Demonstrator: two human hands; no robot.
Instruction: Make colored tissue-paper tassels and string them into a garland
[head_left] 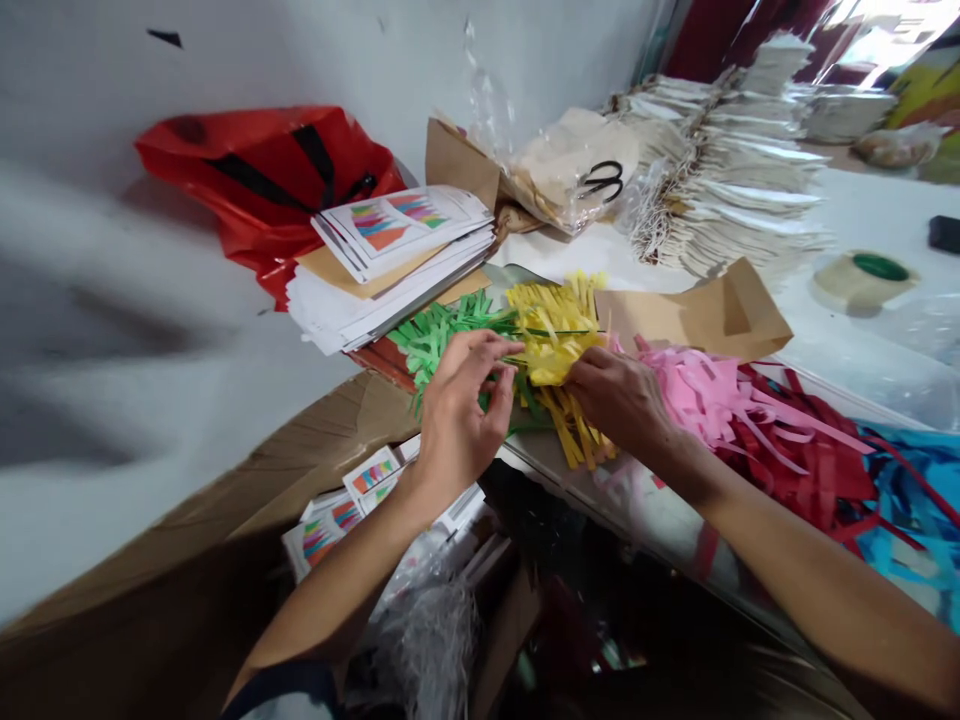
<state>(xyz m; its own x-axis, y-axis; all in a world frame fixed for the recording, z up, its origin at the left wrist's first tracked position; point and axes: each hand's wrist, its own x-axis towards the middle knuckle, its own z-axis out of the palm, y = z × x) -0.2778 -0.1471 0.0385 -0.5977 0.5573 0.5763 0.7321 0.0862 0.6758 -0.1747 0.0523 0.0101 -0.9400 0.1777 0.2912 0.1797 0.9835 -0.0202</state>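
Observation:
Yellow fringed tissue paper [559,310] lies in the middle of the table edge, its cut strips spreading up and down. My right hand [619,390] is closed, pinching the crumpled part of the yellow fringe from the right. To its left, my left hand [465,400] has loosely curved fingers, with a gap between thumb and index. Its index fingertip is at the seam where the yellow meets the green paper fringe [450,325]. A thin dark green line runs across the yellow strips. Pink paper strips [697,390] lie just beyond my right wrist.
Printed sheets [412,235] are stacked before a red bag [277,170]. Black-handled scissors [604,180] rest on brown paper and plastic. Piled white bundles [750,180], a tape roll [866,278], brown paper [697,315], red strips [810,450] and blue strips [911,510] are to the right.

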